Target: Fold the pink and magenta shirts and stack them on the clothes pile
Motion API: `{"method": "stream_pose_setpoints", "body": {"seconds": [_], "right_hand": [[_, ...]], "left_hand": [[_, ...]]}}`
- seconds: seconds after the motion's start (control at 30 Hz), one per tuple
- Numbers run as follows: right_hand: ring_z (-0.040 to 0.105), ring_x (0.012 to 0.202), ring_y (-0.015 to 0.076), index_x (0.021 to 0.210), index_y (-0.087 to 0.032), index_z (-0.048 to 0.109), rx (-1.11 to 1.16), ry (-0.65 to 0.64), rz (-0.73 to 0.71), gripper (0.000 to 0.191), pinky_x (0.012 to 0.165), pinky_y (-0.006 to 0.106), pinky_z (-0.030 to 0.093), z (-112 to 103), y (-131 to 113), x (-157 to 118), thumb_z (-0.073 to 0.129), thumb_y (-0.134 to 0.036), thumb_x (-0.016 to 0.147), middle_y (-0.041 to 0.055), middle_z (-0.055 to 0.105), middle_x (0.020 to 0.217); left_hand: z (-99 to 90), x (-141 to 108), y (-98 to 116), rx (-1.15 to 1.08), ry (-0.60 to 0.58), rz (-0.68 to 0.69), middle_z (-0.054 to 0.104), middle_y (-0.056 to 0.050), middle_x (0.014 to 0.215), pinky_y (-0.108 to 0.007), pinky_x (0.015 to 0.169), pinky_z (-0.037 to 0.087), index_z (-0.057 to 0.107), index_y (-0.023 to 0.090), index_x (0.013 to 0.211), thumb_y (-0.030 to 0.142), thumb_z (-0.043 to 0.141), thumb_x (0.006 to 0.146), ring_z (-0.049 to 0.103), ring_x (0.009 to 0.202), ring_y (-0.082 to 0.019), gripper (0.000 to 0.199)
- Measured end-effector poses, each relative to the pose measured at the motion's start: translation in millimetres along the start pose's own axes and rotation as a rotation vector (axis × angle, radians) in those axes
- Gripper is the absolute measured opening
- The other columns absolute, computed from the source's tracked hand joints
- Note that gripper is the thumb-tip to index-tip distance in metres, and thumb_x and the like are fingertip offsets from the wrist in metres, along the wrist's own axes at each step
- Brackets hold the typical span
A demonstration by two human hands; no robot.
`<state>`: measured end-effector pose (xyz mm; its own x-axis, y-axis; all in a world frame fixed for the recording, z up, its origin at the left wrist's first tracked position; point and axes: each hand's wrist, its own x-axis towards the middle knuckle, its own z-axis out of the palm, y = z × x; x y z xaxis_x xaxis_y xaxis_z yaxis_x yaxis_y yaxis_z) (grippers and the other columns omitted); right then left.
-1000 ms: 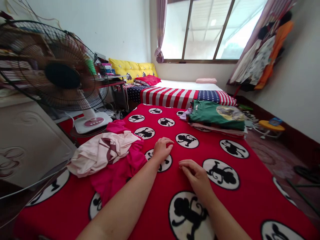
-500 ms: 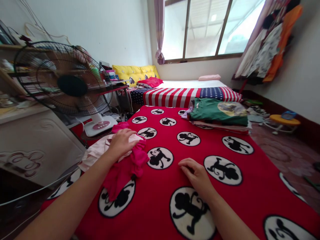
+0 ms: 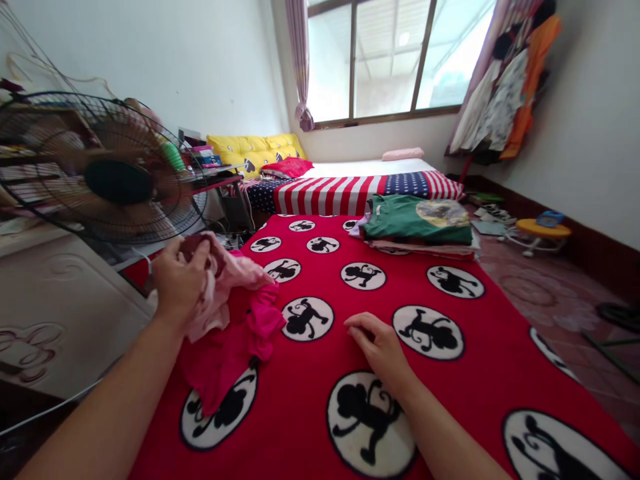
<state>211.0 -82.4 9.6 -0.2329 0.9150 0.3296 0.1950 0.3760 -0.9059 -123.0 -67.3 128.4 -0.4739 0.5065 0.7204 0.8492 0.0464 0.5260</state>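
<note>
My left hand point(image 3: 179, 277) is closed on a pale pink piece of clothing point(image 3: 225, 273), lifting part of it at the left side of the red blanket point(image 3: 310, 373). Under and beside that cloth lies a crumpled bright pink garment point(image 3: 235, 350), spread on the blanket. My right hand point(image 3: 380, 343) rests on the blanket near the middle, fingers loosely bent and a little apart, with nothing in them. Farther back on the right sits a folded stack with a green shirt point(image 3: 400, 219) on top.
A standing fan point(image 3: 119, 181) is close to my left hand, beside a pale cabinet point(image 3: 55, 300). Behind the blanket is a bed with a striped and starred cover point(image 3: 325, 193). On the right are a small yellow stool point(image 3: 543, 229) and hanging clothes point(image 3: 510, 100).
My left hand has moved left and taken hold of the pale pink clothing, raising it off the pile. My right hand stays on the blanket. The view has turned slightly right.
</note>
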Motion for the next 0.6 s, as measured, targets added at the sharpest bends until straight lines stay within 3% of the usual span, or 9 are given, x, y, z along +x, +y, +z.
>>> {"method": "stream_pose_setpoints", "body": {"seconds": [0.07,0.13,0.2,0.27,0.33,0.4,0.53,0.6], "right_hand": [[0.065,0.082,0.0214,0.09,-0.023,0.068,0.092,0.048,0.08,0.018,0.076,0.034,0.051,-3.4,-2.8,0.6,0.058,-0.036,0.084,0.0052,0.069,0.09],[0.066,0.08,0.0206,0.101,-0.023,0.065,0.222,0.125,0.138,0.028,0.076,0.034,0.053,-12.1,-2.8,1.7,0.058,-0.044,0.084,0.0061,0.069,0.099],[0.067,0.082,0.0196,0.113,-0.024,0.059,0.339,0.268,0.158,0.038,0.074,0.034,0.054,-26.5,3.3,3.2,0.053,-0.05,0.086,0.0074,0.066,0.112],[0.066,0.09,0.0198,0.12,-0.026,0.054,0.372,0.469,0.165,0.044,0.072,0.033,0.054,-44.7,15.5,5.5,0.046,-0.054,0.088,0.0079,0.061,0.121],[0.063,0.101,0.0218,0.122,-0.024,0.053,0.343,0.666,0.193,0.05,0.074,0.033,0.055,-62.4,30.4,8.5,0.041,-0.059,0.088,0.0087,0.059,0.124],[0.061,0.107,0.0239,0.123,-0.02,0.052,0.3,0.776,0.235,0.056,0.078,0.035,0.054,-75.1,42.5,11.5,0.04,-0.061,0.087,0.0108,0.059,0.124],[0.059,0.109,0.0257,0.123,-0.016,0.052,0.112,0.814,0.167,0.06,0.09,0.038,0.049,-77.5,49.1,16.1,0.06,-0.055,0.078,0.0144,0.059,0.125],[0.059,0.109,0.0267,0.127,-0.015,0.049,0.009,0.805,0.122,0.07,0.093,0.039,0.046,-72.1,47.6,17.2,0.069,-0.051,0.071,0.0159,0.057,0.127]], "left_hand": [[6.8,3.4,55.0,-0.31,0.103,0.033,0.062,0.0,0.083,-0.025,0.064,0.044,0.061,0.017,0.096,0.046,0.053,0.086,0.055,0.071,-0.011,0.031],[15.8,-8.8,107.5,-0.587,-0.06,0.117,0.064,0.001,0.094,-0.026,0.071,0.047,0.059,0.021,0.106,0.046,0.053,0.087,0.059,0.082,-0.012,0.032],[27.4,-33.1,147.4,-0.811,-0.38,0.26,0.066,0.0,0.1,-0.03,0.079,0.049,0.057,0.023,0.116,0.044,0.05,0.09,0.062,0.088,-0.014,0.034],[42.0,-61.5,168.1,-0.89,-0.706,0.482,0.064,-0.003,0.118,-0.034,0.095,0.046,0.062,0.023,0.116,0.041,0.051,0.09,0.058,0.109,-0.019,0.033],[60.0,-85.8,168.7,-0.874,-0.815,0.554,0.061,-0.005,0.124,-0.035,0.103,0.041,0.067,0.023,0.109,0.036,0.059,0.086,0.053,0.12,-0.022,0.027],[80.1,-101.0,153.5,-0.82,-0.768,0.472,0.063,-0.006,0.119,-0.033,0.101,0.043,0.07,0.022,0.101,0.028,0.061,0.084,0.056,0.114,-0.021,0.02],[115.1,-108.4,104.9,-0.633,-0.605,0.244,0.066,-0.008,0.107,-0.035,0.094,0.047,0.068,0.019,0.101,0.022,0.06,0.081,0.061,0.102,-0.02,0.022],[125.1,-109.3,85.3,-0.544,-0.609,0.173,0.064,-0.009,0.109,-0.036,0.092,0.048,0.065,0.017,0.11,0.026,0.065,0.077,0.061,0.1,-0.022,0.034]]}}
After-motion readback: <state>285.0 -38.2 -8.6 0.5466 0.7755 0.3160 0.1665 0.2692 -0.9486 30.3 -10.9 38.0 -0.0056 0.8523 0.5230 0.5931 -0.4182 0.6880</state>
